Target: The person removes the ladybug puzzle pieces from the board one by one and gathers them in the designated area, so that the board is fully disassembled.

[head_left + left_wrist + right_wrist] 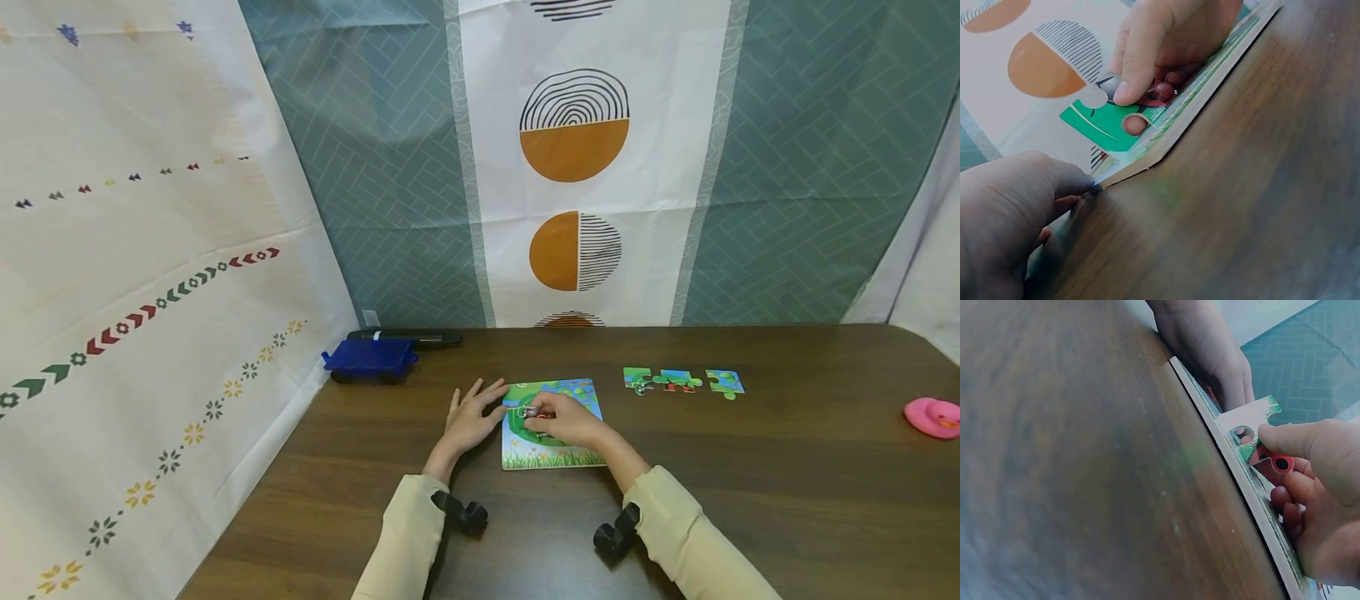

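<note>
A colourful puzzle board (558, 454) lies flat on the brown table (750, 483). My right hand (546, 414) hovers over its green middle and pinches a puzzle piece (531, 411) between thumb and fingers. The piece (1264, 452) is green and red with a black dot, and its lower edge is tilted down onto the board (1254, 503). My left hand (480, 404) lies flat on the table with straight fingers against the board's left edge. From the left wrist, its fingertips (1079, 184) touch the board's corner (1122, 172) below the piece (1107, 122).
Three loose puzzle pieces (681, 381) lie in a row to the right of the board. A blue toy wagon (370, 360) and a black marker (405, 337) sit at the table's back left by the cloth wall. A pink rubber duck (932, 415) is far right.
</note>
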A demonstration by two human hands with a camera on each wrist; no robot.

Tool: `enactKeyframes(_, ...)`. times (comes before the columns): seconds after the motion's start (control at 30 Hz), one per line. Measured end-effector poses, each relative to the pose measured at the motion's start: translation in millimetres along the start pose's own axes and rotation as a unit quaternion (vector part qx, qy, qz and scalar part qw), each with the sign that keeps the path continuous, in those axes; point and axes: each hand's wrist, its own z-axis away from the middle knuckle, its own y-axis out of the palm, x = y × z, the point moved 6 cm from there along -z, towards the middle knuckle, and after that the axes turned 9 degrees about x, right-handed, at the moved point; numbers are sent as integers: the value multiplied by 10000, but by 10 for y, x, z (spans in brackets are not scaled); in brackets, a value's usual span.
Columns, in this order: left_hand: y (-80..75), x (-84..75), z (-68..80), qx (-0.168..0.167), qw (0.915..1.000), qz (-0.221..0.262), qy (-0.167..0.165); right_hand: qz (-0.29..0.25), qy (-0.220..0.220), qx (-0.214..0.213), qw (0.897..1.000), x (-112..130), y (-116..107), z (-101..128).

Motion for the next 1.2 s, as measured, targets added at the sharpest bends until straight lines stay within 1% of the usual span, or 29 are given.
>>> enactKeyframes(0.2, -18, 14, -6, -33, 10000, -66, -42, 19, -1, 141, 9999, -42, -17, -51)
enactKeyframes(0.3, -21, 16, 5, -72, 9999, -65, -47, -157, 74, 179, 9997, -49, -12, -56)
enactKeyframes(0.37, -9, 19, 20, -78, 10000, -18, -33, -283, 232, 14, 9993, -64, -28, -40)
enactKeyframes(0.47, 26, 39, 68, -53, 10000, 37, -19, -527, 479, -391, 9967, -103, -68, -2)
enactKeyframes(0.53, 47, 63, 109, -20, 10000, 47, -77, -577, 531, -707, 9944, -120, -105, 29)
enactKeyframes(0.6, 54, 82, 139, -9, 9999, 42, -145, -623, 473, -949, 9924, -126, -153, 52)
enactKeyframes(0.67, 48, 78, 146, -10, 9999, 47, -147, -628, 430, -1235, 9894, -132, -244, 85)
enactKeyframes(0.8, 36, 19, 78, 7, 10000, 15, 79, -606, 388, -1720, 9825, -146, -518, 203)
enactKeyframes(0.87, 42, -8, 49, 45, 9999, -4, 124, -607, 374, -1776, 9815, -169, -645, 282)
enactKeyframes(0.97, 52, -25, 37, 78, 9999, 37, 77, -462, 435, -1763, 9823, -235, -802, 407)
enactKeyframes(1.1, 32, -28, 40, 27, 9999, 131, 77, -209, 656, -1783, 9816, -351, -985, 579)
enactKeyframes(1.2, -3, -20, 37, -38, 9999, 109, 76, -143, 771, -1806, 9804, -429, -1109, 693)
